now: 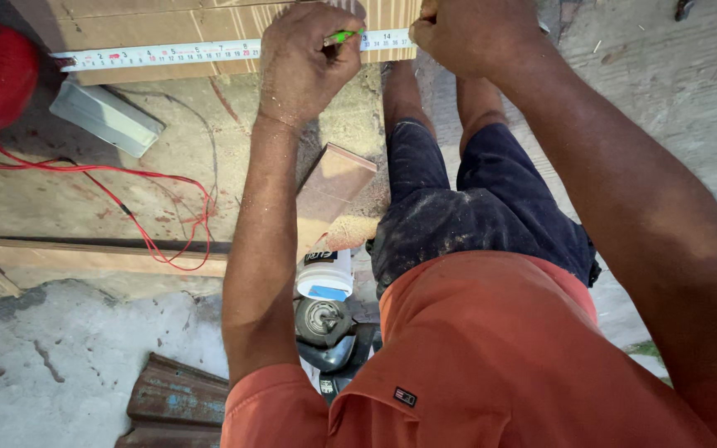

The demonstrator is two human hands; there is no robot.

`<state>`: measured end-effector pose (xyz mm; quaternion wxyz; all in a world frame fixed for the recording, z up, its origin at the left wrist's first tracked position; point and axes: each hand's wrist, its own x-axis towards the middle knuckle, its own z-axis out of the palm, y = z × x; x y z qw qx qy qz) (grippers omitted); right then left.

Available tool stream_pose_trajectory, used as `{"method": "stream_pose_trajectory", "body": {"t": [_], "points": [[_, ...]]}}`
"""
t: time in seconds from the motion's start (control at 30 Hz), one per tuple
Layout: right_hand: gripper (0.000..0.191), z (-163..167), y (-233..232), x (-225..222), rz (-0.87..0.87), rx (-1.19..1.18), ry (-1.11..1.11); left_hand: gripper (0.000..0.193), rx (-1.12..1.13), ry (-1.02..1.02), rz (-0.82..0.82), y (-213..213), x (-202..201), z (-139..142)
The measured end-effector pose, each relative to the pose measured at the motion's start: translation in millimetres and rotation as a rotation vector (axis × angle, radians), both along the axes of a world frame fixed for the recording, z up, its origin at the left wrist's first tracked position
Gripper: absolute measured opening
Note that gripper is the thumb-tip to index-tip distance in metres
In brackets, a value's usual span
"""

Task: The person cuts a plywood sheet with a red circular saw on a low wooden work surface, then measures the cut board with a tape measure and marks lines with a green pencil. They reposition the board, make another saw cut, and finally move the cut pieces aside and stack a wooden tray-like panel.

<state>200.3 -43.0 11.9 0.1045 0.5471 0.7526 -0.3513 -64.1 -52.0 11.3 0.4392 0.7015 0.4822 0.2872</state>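
Pinching a green pencil (pixel 342 36), the left hand (pixel 309 62) marks grainy wood (pixel 168 25) while the right hand (pixel 470 33) pins the tape measure (pixel 168 55).

Single head-worn view, looking steeply down past the torso, close, perhaps slightly tilted, hands near top edge

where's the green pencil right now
In the head view the green pencil is top centre, pinched in the left hand, its tip on the tape measure stretched along the wooden board.
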Motion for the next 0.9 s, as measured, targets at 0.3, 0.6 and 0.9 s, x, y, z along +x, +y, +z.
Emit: {"method": "stream_pose_trajectory", "body": {"t": [0.3, 0.6, 0.9], "points": [[0.015, -6.1, -4.9, 3.1, 0.023, 0.025, 0.031, 0.017, 0.013, 0.033, 0.018, -1.8, 1.1, -1.3], [0.013, -5.3, -5.4, 4.8, 0.015, -0.003, 0.039, 0.015, 0.016, 0.025, 0.009, -2.9, 0.3, -2.5], [0.014, -5.5, -6.2, 4.3, 0.007, -0.015, 0.008, 0.015, 0.046, 0.036, 0.0, -2.8, 0.9, -3.2]]}}
